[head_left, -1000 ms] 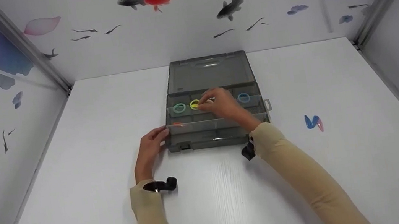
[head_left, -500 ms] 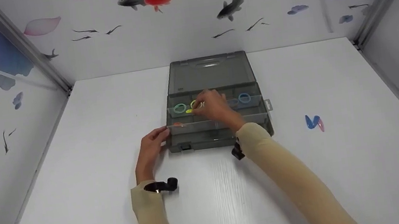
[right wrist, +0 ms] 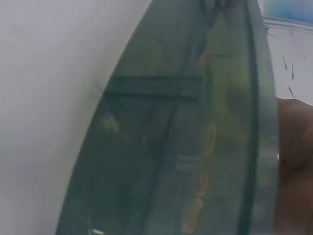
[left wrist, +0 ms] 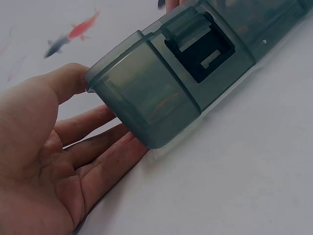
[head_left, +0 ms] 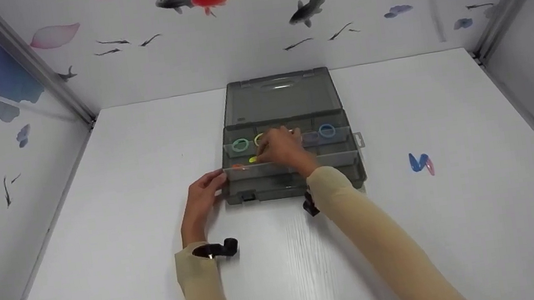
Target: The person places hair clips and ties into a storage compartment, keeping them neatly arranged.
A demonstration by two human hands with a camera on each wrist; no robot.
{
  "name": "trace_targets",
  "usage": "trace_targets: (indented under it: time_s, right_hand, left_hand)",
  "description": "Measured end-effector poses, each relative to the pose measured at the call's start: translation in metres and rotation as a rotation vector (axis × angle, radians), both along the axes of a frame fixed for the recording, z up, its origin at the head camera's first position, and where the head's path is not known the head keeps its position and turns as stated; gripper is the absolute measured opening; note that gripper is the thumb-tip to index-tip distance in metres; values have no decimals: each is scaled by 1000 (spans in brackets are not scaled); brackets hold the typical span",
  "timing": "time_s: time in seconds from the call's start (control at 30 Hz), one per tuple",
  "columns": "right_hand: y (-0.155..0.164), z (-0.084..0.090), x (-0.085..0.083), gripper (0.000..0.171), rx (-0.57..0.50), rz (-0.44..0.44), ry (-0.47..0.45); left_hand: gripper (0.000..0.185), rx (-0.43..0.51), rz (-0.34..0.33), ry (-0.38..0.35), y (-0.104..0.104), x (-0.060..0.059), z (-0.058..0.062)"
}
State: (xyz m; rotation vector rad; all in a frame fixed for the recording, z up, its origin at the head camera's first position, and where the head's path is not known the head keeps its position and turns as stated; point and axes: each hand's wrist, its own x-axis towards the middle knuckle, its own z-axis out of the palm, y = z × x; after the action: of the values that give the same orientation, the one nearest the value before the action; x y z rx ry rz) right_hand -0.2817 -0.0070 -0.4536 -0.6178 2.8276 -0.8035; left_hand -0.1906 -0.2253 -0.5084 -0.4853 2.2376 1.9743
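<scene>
In the head view, my right hand [head_left: 282,147] reaches into an open grey translucent compartment box [head_left: 298,190]. Its fingertips pinch a small yellow hair clip [head_left: 253,159] low over the middle row. An orange clip [head_left: 238,166] lies in that row, at the left. Along the back row are a green ring [head_left: 240,145], a blue ring [head_left: 327,130] and a yellow ring [head_left: 259,139] partly covered by my right hand. My left hand [head_left: 201,200] rests against the box's left side. In the left wrist view, its thumb touches the rim and the fingers extend along the lower side.
Two blue clips [head_left: 418,162] and a pink clip [head_left: 430,166] lie on the white table [head_left: 463,227], right of the box. The raised lid [head_left: 280,96] leans back toward the rear wall [head_left: 253,43]. Transparent dividers [head_left: 274,168] separate the box's rows.
My right hand has carried the yellow clip from beside the yellow ring in the back row toward me, down to the middle row. My left hand stays at the box's side.
</scene>
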Motion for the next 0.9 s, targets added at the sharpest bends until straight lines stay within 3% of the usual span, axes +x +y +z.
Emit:
trace_targets:
  time_s: [0.2,0.4,0.67,0.9]
  right_hand:
    - [1,-3,-1,11,82,-2,3]
    - [0,-2,-2,8,143,-29,-1]
    - [-8,-1,-2,10,176,-16,-31]
    - [-5,-7,0,9,93,-44,-31]
  left_hand:
    - [44,-3,-1,28,4,-2,0]
    - [46,-27,-23,16,5,-4,-1]
    - [46,-28,7,-12,-1,1,0]
    - [43,-28,3,-4,0,3,-1]
